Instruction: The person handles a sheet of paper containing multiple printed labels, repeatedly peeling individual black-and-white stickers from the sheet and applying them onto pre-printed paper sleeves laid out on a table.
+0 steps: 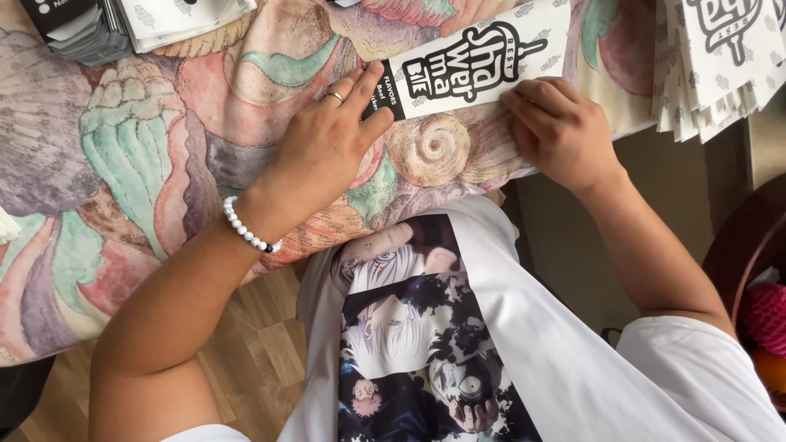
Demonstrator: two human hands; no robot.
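A flat white cardboard sleeve (491, 49) with black printing lies on a cloth with a seashell pattern (123, 139). My left hand (327, 139), wearing a ring and a white bead bracelet, presses flat on the sleeve's black left end with its fingers together. My right hand (557, 127) rests knuckles-up on the sleeve's lower edge, fingers curled and pushing down on the card. Neither hand lifts it.
A stack of the same white printed card sleeves (720, 57) sits at the top right. More white cards (180, 20) and a dark stack (82, 33) lie at the top left. Wooden floor (254, 360) shows below the table edge. Red and orange items (765, 327) are at the right.
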